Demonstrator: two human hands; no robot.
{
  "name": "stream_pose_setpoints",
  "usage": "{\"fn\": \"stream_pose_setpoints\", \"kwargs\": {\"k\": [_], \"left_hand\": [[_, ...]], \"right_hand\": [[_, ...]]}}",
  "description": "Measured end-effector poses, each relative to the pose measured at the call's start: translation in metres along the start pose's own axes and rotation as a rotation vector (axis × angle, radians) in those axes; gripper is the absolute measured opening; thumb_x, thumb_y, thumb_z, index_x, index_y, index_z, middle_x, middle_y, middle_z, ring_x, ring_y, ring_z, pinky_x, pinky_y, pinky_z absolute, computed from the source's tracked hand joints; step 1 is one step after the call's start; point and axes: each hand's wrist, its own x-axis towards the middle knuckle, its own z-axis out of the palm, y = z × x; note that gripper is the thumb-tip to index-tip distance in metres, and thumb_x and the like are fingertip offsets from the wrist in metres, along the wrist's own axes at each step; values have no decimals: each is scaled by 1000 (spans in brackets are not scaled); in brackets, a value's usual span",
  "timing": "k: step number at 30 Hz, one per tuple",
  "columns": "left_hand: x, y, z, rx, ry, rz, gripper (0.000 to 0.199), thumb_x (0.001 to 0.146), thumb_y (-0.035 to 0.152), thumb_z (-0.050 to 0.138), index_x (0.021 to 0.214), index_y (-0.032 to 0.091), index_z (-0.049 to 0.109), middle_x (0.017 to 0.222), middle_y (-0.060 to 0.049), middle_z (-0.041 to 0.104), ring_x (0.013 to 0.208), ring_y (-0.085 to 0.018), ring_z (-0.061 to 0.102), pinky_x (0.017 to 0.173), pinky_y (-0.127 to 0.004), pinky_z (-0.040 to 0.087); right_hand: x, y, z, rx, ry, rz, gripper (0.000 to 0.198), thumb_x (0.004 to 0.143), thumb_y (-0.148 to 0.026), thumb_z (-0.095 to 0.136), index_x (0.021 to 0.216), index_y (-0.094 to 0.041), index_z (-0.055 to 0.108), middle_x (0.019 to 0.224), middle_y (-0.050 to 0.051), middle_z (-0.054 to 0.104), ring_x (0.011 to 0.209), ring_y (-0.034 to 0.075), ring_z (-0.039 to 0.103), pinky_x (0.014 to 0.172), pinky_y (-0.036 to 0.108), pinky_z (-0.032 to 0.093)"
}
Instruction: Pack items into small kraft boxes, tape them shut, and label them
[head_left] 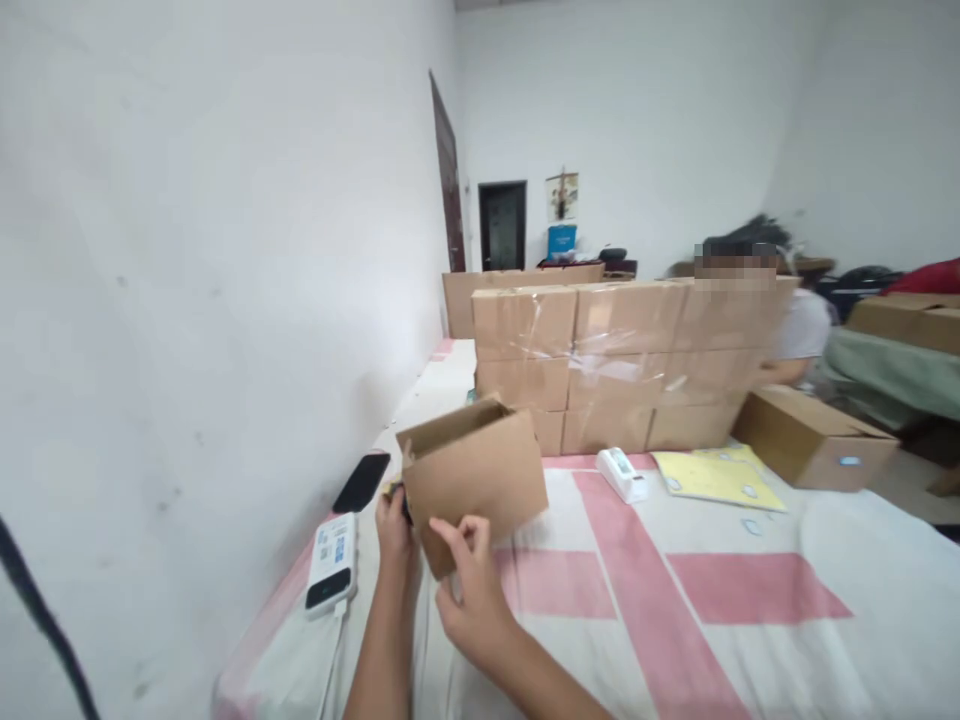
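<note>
An open-topped cardboard box (480, 475) is tilted above the cloth-covered table, with its opening facing up and away from me. My left hand (393, 525) is closed at the box's left end, around a small dark and yellow thing that I cannot make out. It is partly hidden by my fingers and the box. In front of the box's lower left corner is my right hand (474, 580). Its index fingertip meets the cardboard, while the thumb stands apart from it and nothing shows between them.
Taped cardboard boxes (525, 325) form a stacked wall behind. On the left lie a black phone (361, 483) and a white power bank (331, 560) with a cable. A white device (622, 475), yellow sheets (716, 478) and another box (810, 440) are right. A person (802, 325) sits beyond.
</note>
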Motion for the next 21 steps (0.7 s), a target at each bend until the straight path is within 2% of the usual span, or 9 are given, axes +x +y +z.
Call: {"fn": "stream_pose_setpoints", "kwargs": {"k": [4,8,12,14,15,18,21], "left_hand": [[-47,-29,39,-23,-294,-177,32,94,41,63,114,16,63,110,-6,67,93,-18,66,81,-38,59],[-78,-44,74,-47,-497,-273,33,94,40,63,115,16,63,113,-7,67,96,-19,66,83,-40,58],[-89,-49,80,-48,-616,-320,32,93,40,64,115,16,64,113,-7,68,97,-19,67,84,-40,59],[-87,-50,77,-34,-632,-326,31,93,40,64,113,15,64,111,-7,69,96,-19,67,84,-40,58],[-86,-50,76,-23,-629,-326,31,93,40,64,112,15,64,110,-6,69,95,-19,67,84,-40,58],[-84,-45,74,21,-604,-326,31,93,40,64,112,15,65,109,-6,70,96,-19,68,86,-41,58],[-86,-36,76,92,-565,-323,31,93,40,64,112,16,65,113,-7,69,99,-20,67,89,-42,57]], "right_hand": [[-66,13,-39,-117,116,69,95,63,1,52,147,-41,38,120,8,35,116,28,53,105,47,49],[-97,23,-72,-216,158,109,98,62,1,50,151,-40,38,120,9,38,116,27,55,104,44,49],[-109,20,-91,-478,-27,162,92,61,-4,54,149,-31,47,121,12,48,113,32,58,95,45,53],[-106,8,-96,-596,-150,152,74,63,-10,58,135,-26,62,115,13,57,101,33,61,85,45,55],[-102,-1,-98,-616,-201,129,59,64,-14,61,122,-24,69,109,13,60,95,32,62,81,43,55],[-80,-37,-107,-477,-315,57,24,70,-24,66,91,-23,76,93,9,67,81,25,62,73,35,52],[-56,-81,-130,-47,-364,60,21,81,-26,62,94,-22,78,84,3,70,71,15,59,66,24,47]]}}
